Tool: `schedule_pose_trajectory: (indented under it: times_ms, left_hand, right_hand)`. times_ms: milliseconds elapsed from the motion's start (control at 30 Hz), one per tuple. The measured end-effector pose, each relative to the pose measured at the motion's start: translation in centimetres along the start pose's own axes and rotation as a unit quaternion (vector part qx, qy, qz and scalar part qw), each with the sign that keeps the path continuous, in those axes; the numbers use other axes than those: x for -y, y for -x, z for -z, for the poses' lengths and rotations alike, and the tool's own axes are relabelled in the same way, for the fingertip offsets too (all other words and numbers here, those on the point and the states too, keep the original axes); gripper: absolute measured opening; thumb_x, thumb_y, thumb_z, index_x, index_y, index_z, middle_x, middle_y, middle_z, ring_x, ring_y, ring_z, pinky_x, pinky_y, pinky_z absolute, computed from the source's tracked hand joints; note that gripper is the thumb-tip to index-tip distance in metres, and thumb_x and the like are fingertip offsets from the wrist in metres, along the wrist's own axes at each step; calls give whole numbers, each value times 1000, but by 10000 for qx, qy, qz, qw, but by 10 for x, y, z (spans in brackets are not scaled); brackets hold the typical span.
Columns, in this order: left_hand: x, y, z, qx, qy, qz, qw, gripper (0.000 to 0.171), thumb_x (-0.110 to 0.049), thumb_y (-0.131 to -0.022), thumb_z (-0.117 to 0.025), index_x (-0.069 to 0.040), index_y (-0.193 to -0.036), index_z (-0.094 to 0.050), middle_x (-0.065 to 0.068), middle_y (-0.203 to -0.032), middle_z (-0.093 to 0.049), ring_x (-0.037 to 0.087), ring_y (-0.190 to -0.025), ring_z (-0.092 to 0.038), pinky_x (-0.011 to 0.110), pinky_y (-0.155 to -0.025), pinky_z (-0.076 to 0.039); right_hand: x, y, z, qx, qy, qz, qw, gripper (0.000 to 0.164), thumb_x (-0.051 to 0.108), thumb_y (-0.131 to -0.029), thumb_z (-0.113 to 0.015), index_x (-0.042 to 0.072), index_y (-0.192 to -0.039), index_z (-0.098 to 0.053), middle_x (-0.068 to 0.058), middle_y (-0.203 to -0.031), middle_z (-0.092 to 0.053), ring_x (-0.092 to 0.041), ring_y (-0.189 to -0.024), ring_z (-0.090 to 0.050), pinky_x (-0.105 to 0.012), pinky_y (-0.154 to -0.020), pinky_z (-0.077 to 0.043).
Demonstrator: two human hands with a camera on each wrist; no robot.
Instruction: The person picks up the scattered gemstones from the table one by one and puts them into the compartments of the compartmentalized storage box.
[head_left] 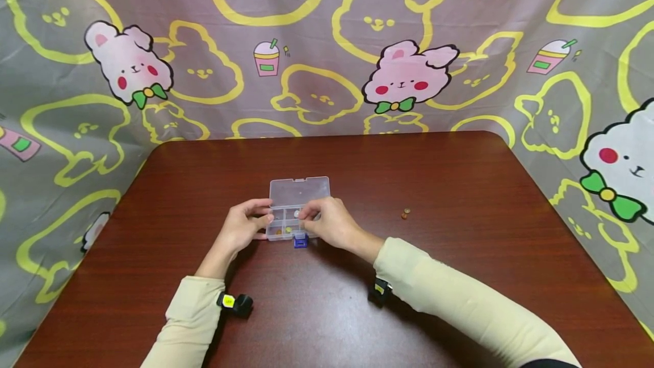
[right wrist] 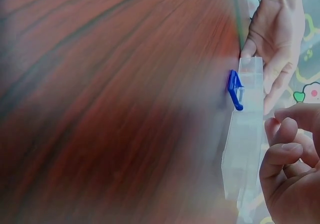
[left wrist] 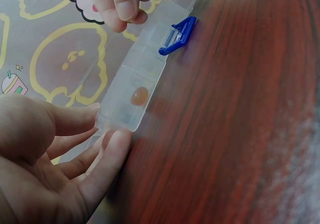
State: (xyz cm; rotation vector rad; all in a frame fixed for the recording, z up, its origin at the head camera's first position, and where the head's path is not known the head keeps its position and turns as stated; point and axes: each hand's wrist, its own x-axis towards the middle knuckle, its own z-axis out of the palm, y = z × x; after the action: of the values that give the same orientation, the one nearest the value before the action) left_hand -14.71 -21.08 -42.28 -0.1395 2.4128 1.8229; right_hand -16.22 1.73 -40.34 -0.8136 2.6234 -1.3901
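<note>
A clear plastic compartment box point(head_left: 276, 237) lies on the table with its lid point(head_left: 300, 192) raised at the back and a blue latch point(head_left: 300, 242) hanging at the front. My left hand point(head_left: 240, 226) grips the box's left end between thumb and fingers. Above the right-hand compartments, my right hand point(head_left: 329, 221) has its thumb and fingertips brought together; I cannot tell whether something small is between them. An orange-brown bead point(left wrist: 139, 96) lies in the front left compartment. Beside it is a yellowish piece point(head_left: 288, 230), and a white piece point(head_left: 297, 214) shows behind, near the right fingertips.
Two small brown pieces point(head_left: 405, 216) lie on the brown wooden table point(head_left: 460, 186), to the right of the box. A patterned cloth point(head_left: 317, 44) hangs behind the table's back edge. Each wrist carries a small black camera.
</note>
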Motion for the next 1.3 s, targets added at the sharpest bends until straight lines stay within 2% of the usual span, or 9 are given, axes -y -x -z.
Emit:
schedule_pose_trajectory:
  times_ms: [267,700,867,1033,1300]
  left_hand:
    - [0,0,1,-32,-14,23,10000,41,1,-95,-66,2,-135,-59,25,-121,-61,13,-82,-65,32,-61,-61]
    - [0,1,0,9,-30,-35,10000,41,1,-95,-66,4,-135,-58,27,-122,-60,13,-84,-65,32,-61,-61]
    - [-1,0,0,-9,-91,37,10000,41,1,-95,-66,2,-135,-58,26,-122,-61,13,-83,-65,32,-62,-61]
    - [-1,0,0,7,-84,68,9999,41,0,-95,-66,2,-136,-58,26,-123,-60,13,-84,-65,32,-63,-61]
    - [-2,2,0,33,-19,48,10000,42,0,-95,-66,3,-137,-57,27,-124,-60,12,-83,-65,31,-62,-61]
  right_hand:
    - [-5,7,13,31,211,-39,9998,5,4,-83,-76,6,-87,-76,4,-75,-70,-14,-67,-63,-21,-63,-51]
    - [-28,27,44,-145,291,-72,9994,5,5,-84,-77,7,-88,-78,6,-76,-70,-12,-65,-63,-23,-60,-52]
    - [-39,40,59,-153,241,-307,9991,5,6,-86,-76,8,-90,-78,7,-76,-70,-11,-60,-62,-25,-59,-53]
    - [-52,54,74,-94,127,-543,9984,6,4,-87,-75,7,-92,-77,2,-70,-69,-14,-51,-60,-30,-57,-53]
    - [-71,72,95,-138,-149,-701,9973,8,-1,-86,-73,4,-91,-76,-7,-66,-66,-12,-49,-55,-25,-46,-48]
